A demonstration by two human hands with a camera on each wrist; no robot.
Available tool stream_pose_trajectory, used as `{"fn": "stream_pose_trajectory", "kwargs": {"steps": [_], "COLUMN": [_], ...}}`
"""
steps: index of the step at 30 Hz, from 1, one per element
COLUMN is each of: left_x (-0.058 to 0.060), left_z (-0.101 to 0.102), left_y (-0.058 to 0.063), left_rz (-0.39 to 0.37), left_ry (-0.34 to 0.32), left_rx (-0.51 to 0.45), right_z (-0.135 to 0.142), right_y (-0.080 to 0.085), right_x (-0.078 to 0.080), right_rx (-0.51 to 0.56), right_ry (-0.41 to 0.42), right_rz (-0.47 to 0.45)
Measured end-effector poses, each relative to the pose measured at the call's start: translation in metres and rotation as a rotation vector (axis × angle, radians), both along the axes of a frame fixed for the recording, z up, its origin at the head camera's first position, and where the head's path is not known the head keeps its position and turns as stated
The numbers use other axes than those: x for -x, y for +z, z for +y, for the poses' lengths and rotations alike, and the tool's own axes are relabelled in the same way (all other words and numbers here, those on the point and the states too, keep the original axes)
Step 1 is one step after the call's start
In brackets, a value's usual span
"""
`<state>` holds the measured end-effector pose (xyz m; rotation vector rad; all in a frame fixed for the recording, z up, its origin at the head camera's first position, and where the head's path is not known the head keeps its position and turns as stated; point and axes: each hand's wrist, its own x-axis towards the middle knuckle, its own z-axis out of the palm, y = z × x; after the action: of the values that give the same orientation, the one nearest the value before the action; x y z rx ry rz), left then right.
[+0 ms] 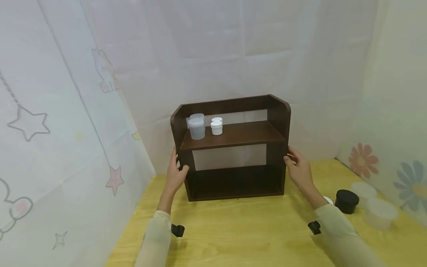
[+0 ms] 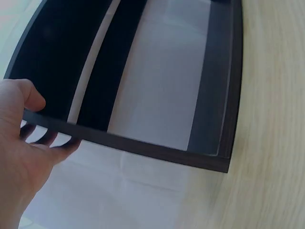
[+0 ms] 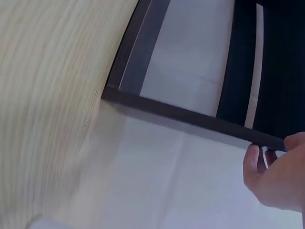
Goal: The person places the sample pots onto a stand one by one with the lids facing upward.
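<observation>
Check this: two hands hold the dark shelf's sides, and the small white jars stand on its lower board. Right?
Not quite: the head view shows the small white jars on the upper board. The left hand and right hand do hold the dark shelf.

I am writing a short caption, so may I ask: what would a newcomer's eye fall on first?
First, the dark brown shelf on the yellow table, gripped at its sides by the left hand and the right hand. Next, the frosted jars and white jars toward the left of its upper level. Then the black tub at far right.
</observation>
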<state>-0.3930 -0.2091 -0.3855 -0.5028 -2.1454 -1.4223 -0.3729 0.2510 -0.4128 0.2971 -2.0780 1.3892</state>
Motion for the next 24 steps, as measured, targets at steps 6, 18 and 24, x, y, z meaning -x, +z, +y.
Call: {"fn": "stream_pose_trajectory", "kwargs": {"steps": [6, 18, 24], "left_x": [0.003, 0.002, 0.001], "left_z": [-0.013, -0.018, -0.015], "left_y": [0.016, 0.014, 0.013], "left_rz": [0.003, -0.039, -0.029], "left_ry": [-0.09, -0.117, -0.109], "left_rx": [-0.002, 0.072, 0.076], "right_z": [0.01, 0.044, 0.065], "right_y": [0.022, 0.033, 0.025], "right_x": [-0.001, -0.032, -0.057], "right_rx": [-0.131, -0.398, -0.596], "right_ry": [0.165, 0.359, 0.33], "right_rz": [-0.076, -0.173, -0.213]}}
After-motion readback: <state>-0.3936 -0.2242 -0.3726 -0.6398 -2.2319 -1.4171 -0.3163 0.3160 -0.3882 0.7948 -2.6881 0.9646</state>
